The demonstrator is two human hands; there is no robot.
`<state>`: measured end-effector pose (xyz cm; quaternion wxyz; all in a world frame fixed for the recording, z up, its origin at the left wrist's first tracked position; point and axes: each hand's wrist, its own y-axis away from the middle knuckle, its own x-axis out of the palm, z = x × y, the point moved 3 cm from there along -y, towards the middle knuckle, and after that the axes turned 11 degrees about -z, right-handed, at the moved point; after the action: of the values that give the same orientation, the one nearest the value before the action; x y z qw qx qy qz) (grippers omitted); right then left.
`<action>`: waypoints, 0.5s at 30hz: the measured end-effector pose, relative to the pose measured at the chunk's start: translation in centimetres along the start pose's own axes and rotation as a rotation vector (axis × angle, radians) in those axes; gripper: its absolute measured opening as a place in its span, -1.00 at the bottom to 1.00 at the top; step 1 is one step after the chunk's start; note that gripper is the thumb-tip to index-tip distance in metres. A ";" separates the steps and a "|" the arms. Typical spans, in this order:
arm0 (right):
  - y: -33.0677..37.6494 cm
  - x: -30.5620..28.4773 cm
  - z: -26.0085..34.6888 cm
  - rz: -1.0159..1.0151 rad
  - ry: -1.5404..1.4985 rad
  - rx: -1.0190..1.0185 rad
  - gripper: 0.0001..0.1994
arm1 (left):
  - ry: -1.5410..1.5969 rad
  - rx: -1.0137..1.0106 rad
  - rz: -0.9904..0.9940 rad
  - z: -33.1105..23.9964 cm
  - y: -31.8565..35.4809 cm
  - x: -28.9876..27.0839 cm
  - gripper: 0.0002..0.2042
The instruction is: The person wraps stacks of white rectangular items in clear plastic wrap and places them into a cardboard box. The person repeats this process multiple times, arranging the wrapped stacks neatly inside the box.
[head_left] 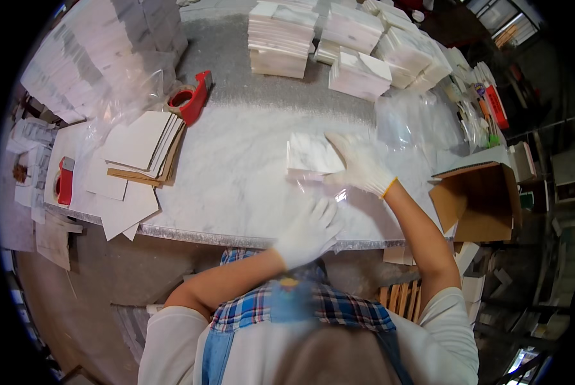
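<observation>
A small stack of white, grey-veined marble tiles (310, 155) rests on the pale tabletop, just right of the middle. My right hand (363, 165), in a white knitted glove with a yellow cuff, grips its right side. Clear plastic film (340, 195) glints at the near side of the stack. Closer to me, at the table's front edge, my left hand (308, 232) wears a similar white glove. Its fingers are bent together at the film, and their tips are partly hidden.
Tile stacks (281, 38) stand at the back. On the left are cardboard sheets (136, 144), a red tape dispenser (196, 99) and a second dispenser (65, 181). Plastic bags (412, 122) lie right of my hand, beyond an open cardboard box (476, 199).
</observation>
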<state>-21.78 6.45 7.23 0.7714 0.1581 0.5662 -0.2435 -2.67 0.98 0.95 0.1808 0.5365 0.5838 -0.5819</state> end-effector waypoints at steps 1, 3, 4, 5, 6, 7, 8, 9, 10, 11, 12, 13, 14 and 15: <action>0.3 -0.1 -0.1 -0.044 0.019 -0.014 -0.01 | 0.018 0.000 -0.021 0.0 -0.2 0.0 -0.57; 0.6 -0.6 0.2 -0.195 -0.011 -0.068 -0.07 | 0.019 0.000 -0.044 0.2 0.0 -0.1 -0.59; 0.7 -1.1 0.7 -0.302 -0.059 -0.107 -0.12 | 0.002 -0.001 -0.047 0.5 0.3 -0.3 -0.60; 1.1 -1.4 1.1 -0.409 -0.104 -0.145 -0.17 | -0.014 -0.002 -0.051 0.7 0.7 -0.5 -0.60; 2.2 -1.6 0.5 -0.445 -0.113 -0.105 -0.21 | -0.012 0.000 -0.076 0.2 0.6 -0.6 -0.62; 3.4 -1.7 -0.3 -0.482 -0.120 -0.067 -0.25 | 0.002 -0.002 -0.073 -0.2 0.6 -0.5 -0.62; 4.6 -1.7 -1.0 -0.519 -0.128 -0.030 -0.29 | 0.014 -0.005 -0.070 -0.7 0.7 -0.4 -0.62; 5.3 -1.7 -1.4 -0.562 -0.055 -0.073 -0.33 | 0.014 -0.002 -0.074 -0.7 0.6 -0.4 -0.62; 6.1 -1.4 -1.6 -0.605 0.018 -0.118 -0.36 | 0.024 0.001 -0.073 -0.8 0.5 -0.4 -0.61; 6.9 -1.3 -1.8 -0.646 0.091 -0.164 -0.39 | 0.033 0.004 -0.073 -0.8 0.4 -0.4 -0.61; 7.1 -1.1 -1.6 -0.606 0.145 -0.214 -0.40 | 0.037 0.008 -0.068 -0.7 0.4 -0.5 -0.60; 7.2 -0.9 -1.4 -0.566 0.199 -0.264 -0.41 | 0.032 0.012 -0.059 -0.6 0.4 -0.7 -0.60; 7.4 -0.7 -1.2 -0.526 0.252 -0.313 -0.42 | 0.026 0.017 -0.050 -0.5 0.3 -1.0 -0.60; 7.7 0.1 -1.0 -0.510 0.235 -0.313 -0.44 | 0.019 0.016 -0.040 -0.4 0.3 -1.2 -0.59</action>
<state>-18.34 13.34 6.56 0.6300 -0.0823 0.7033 -0.3190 -1.84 0.81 1.94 0.1594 0.5319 0.5915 -0.5847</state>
